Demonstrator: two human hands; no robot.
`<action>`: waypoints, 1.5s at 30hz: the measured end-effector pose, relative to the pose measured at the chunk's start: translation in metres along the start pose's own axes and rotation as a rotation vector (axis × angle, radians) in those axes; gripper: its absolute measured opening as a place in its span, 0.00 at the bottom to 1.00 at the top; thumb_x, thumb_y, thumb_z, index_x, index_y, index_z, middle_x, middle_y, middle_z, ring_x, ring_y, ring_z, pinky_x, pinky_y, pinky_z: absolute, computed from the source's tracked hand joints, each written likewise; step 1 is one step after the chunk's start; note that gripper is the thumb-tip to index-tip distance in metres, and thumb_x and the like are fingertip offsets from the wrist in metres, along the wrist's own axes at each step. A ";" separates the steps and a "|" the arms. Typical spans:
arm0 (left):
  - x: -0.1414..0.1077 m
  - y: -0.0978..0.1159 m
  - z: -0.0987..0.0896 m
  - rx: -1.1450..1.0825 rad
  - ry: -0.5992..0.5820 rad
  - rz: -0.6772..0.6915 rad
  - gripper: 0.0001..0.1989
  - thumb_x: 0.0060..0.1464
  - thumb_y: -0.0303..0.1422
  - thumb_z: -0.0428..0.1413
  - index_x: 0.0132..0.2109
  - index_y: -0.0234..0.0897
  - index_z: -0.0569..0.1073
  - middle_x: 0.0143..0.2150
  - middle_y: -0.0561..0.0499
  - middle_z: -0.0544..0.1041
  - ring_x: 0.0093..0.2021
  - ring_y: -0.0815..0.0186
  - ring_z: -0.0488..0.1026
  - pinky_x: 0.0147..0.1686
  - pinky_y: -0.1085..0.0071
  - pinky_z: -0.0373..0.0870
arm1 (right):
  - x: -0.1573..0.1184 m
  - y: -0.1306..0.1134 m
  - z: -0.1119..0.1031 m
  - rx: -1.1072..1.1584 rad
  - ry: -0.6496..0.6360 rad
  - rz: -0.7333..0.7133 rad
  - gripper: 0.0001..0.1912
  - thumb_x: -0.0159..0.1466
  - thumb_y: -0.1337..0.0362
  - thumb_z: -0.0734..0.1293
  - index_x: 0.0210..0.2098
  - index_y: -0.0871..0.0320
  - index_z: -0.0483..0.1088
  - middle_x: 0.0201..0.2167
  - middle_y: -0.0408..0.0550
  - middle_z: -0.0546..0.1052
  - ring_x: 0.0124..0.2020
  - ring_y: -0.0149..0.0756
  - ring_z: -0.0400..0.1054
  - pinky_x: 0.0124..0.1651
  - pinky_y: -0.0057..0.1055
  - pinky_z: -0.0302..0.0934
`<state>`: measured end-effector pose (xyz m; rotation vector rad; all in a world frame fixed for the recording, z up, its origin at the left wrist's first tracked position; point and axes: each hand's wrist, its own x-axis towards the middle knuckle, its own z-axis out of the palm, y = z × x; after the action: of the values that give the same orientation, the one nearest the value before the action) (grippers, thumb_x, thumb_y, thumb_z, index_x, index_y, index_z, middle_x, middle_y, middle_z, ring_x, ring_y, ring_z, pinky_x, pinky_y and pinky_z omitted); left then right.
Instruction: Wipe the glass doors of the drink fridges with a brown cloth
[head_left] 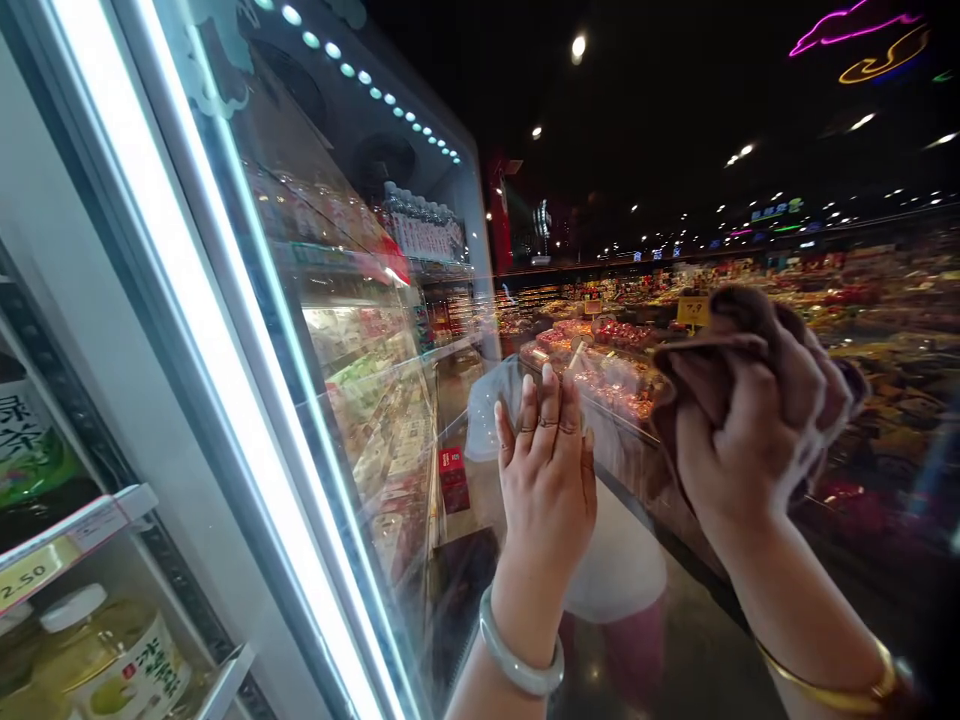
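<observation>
My left hand (547, 480) lies flat against a glass door (450, 610), its fingers spread and pointing up, with rings on them and a pale bangle at the wrist. To its right, my right hand (757, 430) is closed on a dark brown cloth (697, 370), which folds over and around the fingers near the glass. A gold bangle circles the right wrist. The glass shows reflections of a person in a light top and of the store.
A bright light strip (187, 300) runs along the cooler frame on the left. Bottles (112, 660) stand on shelves with a price tag (34, 575) at the lower left. Produce displays (600, 360) and ceiling lights appear in and through the glass.
</observation>
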<state>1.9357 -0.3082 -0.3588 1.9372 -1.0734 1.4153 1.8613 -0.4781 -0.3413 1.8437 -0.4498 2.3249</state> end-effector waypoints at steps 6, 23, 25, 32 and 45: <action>-0.005 -0.019 -0.002 -0.056 0.044 0.044 0.37 0.70 0.27 0.48 0.79 0.37 0.42 0.77 0.42 0.57 0.79 0.59 0.47 0.79 0.50 0.35 | -0.035 -0.066 -0.004 0.160 -0.181 -0.210 0.25 0.67 0.64 0.71 0.63 0.50 0.69 0.64 0.53 0.75 0.70 0.52 0.63 0.76 0.60 0.49; -0.009 -0.132 -0.066 0.033 0.081 0.024 0.39 0.70 0.26 0.49 0.79 0.44 0.39 0.79 0.47 0.53 0.80 0.59 0.44 0.79 0.50 0.32 | -0.056 -0.125 0.000 0.221 -0.239 -0.387 0.17 0.65 0.64 0.73 0.53 0.47 0.76 0.60 0.47 0.78 0.66 0.52 0.69 0.77 0.62 0.47; -0.015 -0.148 -0.075 0.056 0.075 0.015 0.39 0.70 0.26 0.49 0.79 0.45 0.39 0.78 0.47 0.54 0.79 0.59 0.45 0.79 0.50 0.32 | -0.062 -0.112 -0.001 0.195 -0.172 -0.351 0.17 0.62 0.62 0.74 0.51 0.44 0.77 0.59 0.44 0.79 0.65 0.55 0.70 0.75 0.62 0.52; -0.021 -0.182 -0.097 -0.016 0.049 0.027 0.37 0.70 0.26 0.46 0.79 0.45 0.39 0.79 0.46 0.51 0.80 0.59 0.42 0.78 0.48 0.38 | 0.024 -0.185 0.034 0.107 -0.071 -0.031 0.25 0.68 0.62 0.68 0.64 0.53 0.69 0.69 0.58 0.68 0.71 0.62 0.59 0.70 0.65 0.54; -0.074 -0.252 -0.137 0.044 0.031 -0.042 0.37 0.71 0.25 0.46 0.79 0.46 0.39 0.80 0.46 0.51 0.80 0.58 0.41 0.78 0.46 0.40 | -0.056 -0.223 0.019 0.270 -0.102 -0.208 0.08 0.62 0.56 0.75 0.37 0.50 0.75 0.68 0.44 0.71 0.73 0.58 0.57 0.74 0.67 0.48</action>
<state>2.0596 -0.0394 -0.3709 1.9509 -0.9897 1.4525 1.9569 -0.2693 -0.3593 2.0211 0.0498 2.2481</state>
